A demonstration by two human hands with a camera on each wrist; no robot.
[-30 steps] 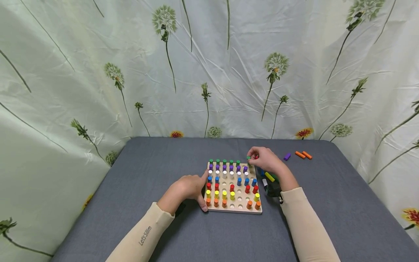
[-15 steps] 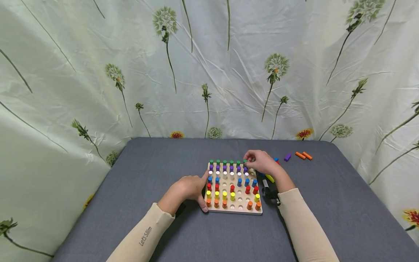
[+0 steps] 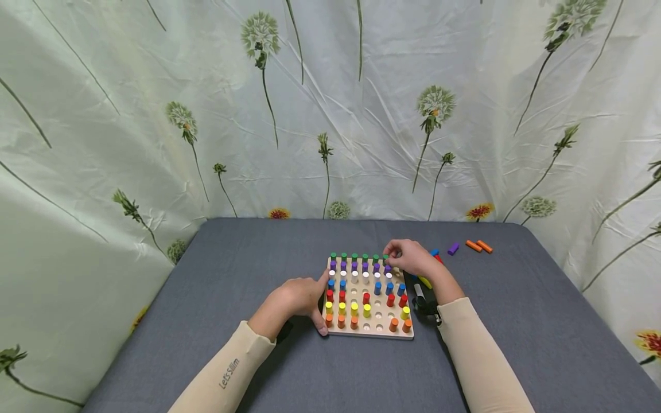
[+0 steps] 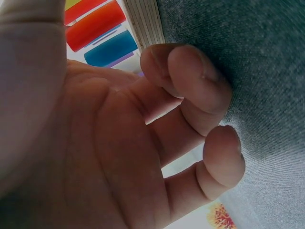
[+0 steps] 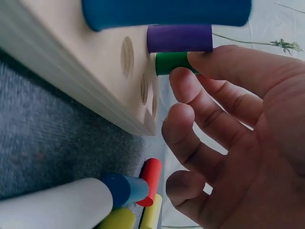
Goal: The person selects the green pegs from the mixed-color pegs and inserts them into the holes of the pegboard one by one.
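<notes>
A wooden pegboard (image 3: 369, 335) with rows of coloured pegs lies on the table. At its back row, my right hand (image 3: 413, 257) pinches a green peg (image 5: 172, 62) between thumb and index finger. That peg stands against the board's surface beside a purple peg (image 5: 178, 38); its hole is hidden. The other right fingers curl loosely below it. Along the board's left edge rests my left hand (image 3: 296, 297), thumb near the front corner and index finger farther back. In the left wrist view its other fingers (image 4: 224, 155) bend loosely beside the board (image 4: 144, 21).
Right of the board, partly under my right wrist, lie loose pegs: white (image 3: 418, 291), yellow (image 3: 425, 281), blue (image 5: 125, 188) and red (image 5: 151, 181). Farther back right are a purple peg (image 3: 453, 248) and two orange pegs (image 3: 473, 245). A floral curtain (image 3: 361, 115) hangs behind the table.
My right hand has moved slightly left and down, bringing the green peg into the back row beside the others. The red thing seen by its fingers earlier no longer shows there. My left hand stays put.
</notes>
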